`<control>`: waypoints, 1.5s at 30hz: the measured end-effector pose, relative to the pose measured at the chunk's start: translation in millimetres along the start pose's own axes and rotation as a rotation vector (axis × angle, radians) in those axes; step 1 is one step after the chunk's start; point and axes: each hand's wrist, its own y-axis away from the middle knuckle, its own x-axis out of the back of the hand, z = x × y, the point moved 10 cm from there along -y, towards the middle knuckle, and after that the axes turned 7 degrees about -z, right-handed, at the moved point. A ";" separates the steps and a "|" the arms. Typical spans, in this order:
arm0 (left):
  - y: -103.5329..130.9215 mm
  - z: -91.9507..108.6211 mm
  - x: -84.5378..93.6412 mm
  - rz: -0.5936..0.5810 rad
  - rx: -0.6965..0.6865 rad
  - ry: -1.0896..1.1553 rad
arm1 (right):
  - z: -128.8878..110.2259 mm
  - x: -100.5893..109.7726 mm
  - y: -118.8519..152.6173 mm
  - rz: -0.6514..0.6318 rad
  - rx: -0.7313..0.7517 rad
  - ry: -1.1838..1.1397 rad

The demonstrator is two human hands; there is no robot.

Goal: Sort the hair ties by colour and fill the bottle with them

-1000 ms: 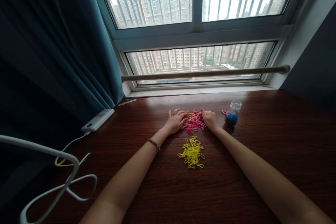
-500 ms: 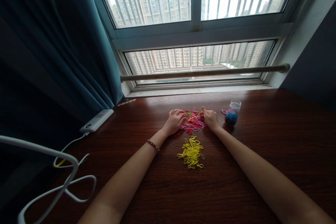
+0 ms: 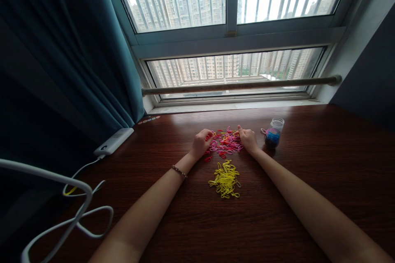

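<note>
A loose pile of pink and red bands [image 3: 227, 141] lies on the dark wooden table between my two hands. My left hand [image 3: 201, 142] is at the pile's left edge, its fingertips pressed together on something too small to make out. At the right edge my right hand [image 3: 247, 137] is closed, thumb up, and what its fingers pinch is hidden. Nearer to me sits a separate heap of yellow bands [image 3: 226, 178], touched by neither hand.
Right of my right hand stands an open clear jar [image 3: 273, 133] with blue and dark contents. A white power device [image 3: 114, 141] with a white cable [image 3: 88, 203] lies at the left by the blue curtain [image 3: 101, 49]. Behind the table [image 3: 191, 218] is a window.
My left hand has drawn slightly left and its fingers have closed together, uncovering more of the pink and red pile. My right hand has hardly moved.
</note>
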 end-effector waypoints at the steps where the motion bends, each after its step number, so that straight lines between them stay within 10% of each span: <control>1: 0.5 2.8 0.2 0.001 -0.012 0.012 | 0.4 0.6 -0.1 0.007 -0.001 0.000; 14: 17.2 84.1 -34.2 -0.386 -0.241 0.312 | 10.2 9.5 -0.9 0.076 -0.061 -0.152; 24: 5.4 44.8 -21.2 -0.233 -0.171 -0.091 | 21.2 3.8 -2.5 0.039 -0.207 -0.527; 30: 8.2 32.6 -34.5 -0.306 -0.152 -0.173 | -16.4 -31.6 10.8 -0.496 -0.337 -0.869; 34: 6.7 27.9 -31.8 -0.272 -0.111 -0.163 | -64.0 -53.0 50.6 -1.075 -0.200 -0.753; 36: 6.8 27.1 -34.4 -0.295 -0.103 -0.168 | -72.5 -55.5 57.7 -1.148 -0.126 -0.670; 43: 10.4 27.3 -50.9 -0.467 -0.105 -0.211 | -17.6 3.2 -5.5 -0.144 -0.029 -0.356; 45: 10.3 27.5 -51.2 -0.477 -0.105 -0.218 | -5.9 10.7 -8.2 -0.031 -0.004 -0.145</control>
